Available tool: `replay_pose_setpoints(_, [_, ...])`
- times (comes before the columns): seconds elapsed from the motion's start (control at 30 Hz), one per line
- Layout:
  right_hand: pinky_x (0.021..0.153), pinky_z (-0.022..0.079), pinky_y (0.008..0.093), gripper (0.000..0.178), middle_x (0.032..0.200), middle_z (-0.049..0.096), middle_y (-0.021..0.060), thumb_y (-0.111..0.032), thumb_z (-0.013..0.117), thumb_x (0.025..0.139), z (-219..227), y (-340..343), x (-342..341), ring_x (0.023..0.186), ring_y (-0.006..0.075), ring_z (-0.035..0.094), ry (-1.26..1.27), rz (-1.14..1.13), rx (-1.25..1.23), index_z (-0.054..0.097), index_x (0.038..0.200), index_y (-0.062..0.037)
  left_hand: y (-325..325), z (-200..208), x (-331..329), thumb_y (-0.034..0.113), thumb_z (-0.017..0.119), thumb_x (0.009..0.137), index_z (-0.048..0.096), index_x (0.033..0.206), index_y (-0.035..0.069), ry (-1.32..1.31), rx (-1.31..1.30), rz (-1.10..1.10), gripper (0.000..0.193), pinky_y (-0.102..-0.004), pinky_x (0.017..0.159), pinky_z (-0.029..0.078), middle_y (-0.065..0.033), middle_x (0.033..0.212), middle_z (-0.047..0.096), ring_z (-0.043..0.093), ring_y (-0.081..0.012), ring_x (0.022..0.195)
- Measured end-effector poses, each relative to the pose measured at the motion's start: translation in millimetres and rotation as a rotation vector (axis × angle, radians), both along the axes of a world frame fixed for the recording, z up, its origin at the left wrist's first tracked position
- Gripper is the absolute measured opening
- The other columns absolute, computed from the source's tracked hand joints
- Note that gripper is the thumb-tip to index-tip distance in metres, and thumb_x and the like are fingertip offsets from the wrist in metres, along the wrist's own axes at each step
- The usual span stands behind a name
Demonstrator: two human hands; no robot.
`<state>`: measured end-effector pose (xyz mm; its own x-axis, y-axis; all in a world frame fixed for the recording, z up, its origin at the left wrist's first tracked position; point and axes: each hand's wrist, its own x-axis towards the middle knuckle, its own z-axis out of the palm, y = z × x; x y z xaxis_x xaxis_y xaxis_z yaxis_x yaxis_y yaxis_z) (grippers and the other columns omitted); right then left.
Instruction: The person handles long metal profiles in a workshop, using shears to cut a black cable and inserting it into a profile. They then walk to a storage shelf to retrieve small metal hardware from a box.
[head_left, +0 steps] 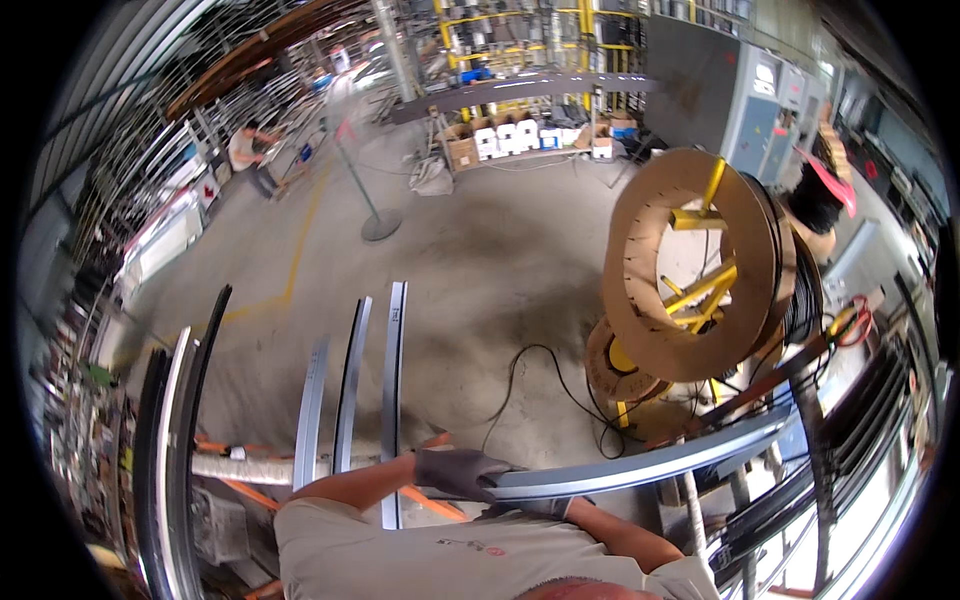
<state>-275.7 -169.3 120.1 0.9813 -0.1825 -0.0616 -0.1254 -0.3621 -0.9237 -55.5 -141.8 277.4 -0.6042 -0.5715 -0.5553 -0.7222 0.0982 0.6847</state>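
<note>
A long silver-blue metal profile runs from in front of my chest out to the right. My left hand, in a dark grey glove, is closed round its left end. My right hand, gloved alike, is at the profile's near side, a little right of the left hand. The profile and my body hide most of its fingers. Left of my hands, several similar profiles, among them a long silver one, lie pointing away from me across a rack bar with orange parts.
Large cardboard reels on a yellow stand rise at the right, with black cable on the floor. Black profiles lie on a rack at the right. A post with a round base stands ahead. A person works far left.
</note>
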Motion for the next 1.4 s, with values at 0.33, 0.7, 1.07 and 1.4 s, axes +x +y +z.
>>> replay_pose_setpoints(0.33, [0.105, 0.044, 0.0359, 0.038, 0.134, 0.059, 0.0141, -0.016, 0.060, 0.097, -32, 7, 57, 0.120, 0.0214, 0.056, 0.041, -0.185, 0.062, 0.058, 0.133, -0.0029, 40, 22, 40, 0.025, 0.074, 0.089, 0.060, 0.130, 0.004, 0.221, -0.092, 0.199, 0.048, -0.0420, 0.089, 0.051, -0.0191, 0.110, 0.072, 0.068, -0.0348, 0.103])
replay_pose_setpoints(0.7, [0.095, 0.051, 0.0355, 0.028, 0.121, 0.067, 0.0133, 0.000, 0.060, 0.095, -21, -13, 70, 0.107, 0.0194, 0.064, -0.141, -0.531, 0.103, 0.065, 0.122, -0.0016, 7, 49, 46, 0.022, 0.078, 0.088, 0.058, 0.129, 0.000, 0.441, -0.505, 0.379, 0.050, -0.0389, 0.089, 0.052, -0.0220, 0.112, 0.070, 0.069, -0.0319, 0.097])
replay_pose_setpoints(1.07, [0.058, 0.039, 0.0201, 0.030, 0.082, 0.055, -0.0023, -0.016, 0.050, 0.107, 117, -86, -69, 0.065, 0.0035, 0.045, -0.437, -1.192, 0.187, 0.059, 0.131, 0.0013, -87, 56, 2, 0.002, 0.066, 0.090, 0.055, 0.129, 0.002, 1.186, -0.498, 1.061, 0.041, -0.0365, 0.082, 0.057, -0.0088, 0.108, 0.066, 0.067, -0.0217, 0.096])
replay_pose_setpoints(1.4, [0.065, 0.051, 0.0257, 0.037, 0.093, 0.067, 0.0104, 0.009, 0.054, 0.093, 197, -46, -144, 0.068, 0.0138, 0.061, -0.536, -1.292, -0.392, 0.065, 0.127, 0.0024, -136, 102, -122, 0.000, 0.059, 0.092, 0.028, 0.154, 0.016, 1.540, -0.731, 1.073, 0.071, -0.0463, 0.084, 0.062, -0.0148, 0.137, 0.054, 0.064, -0.0252, 0.102])
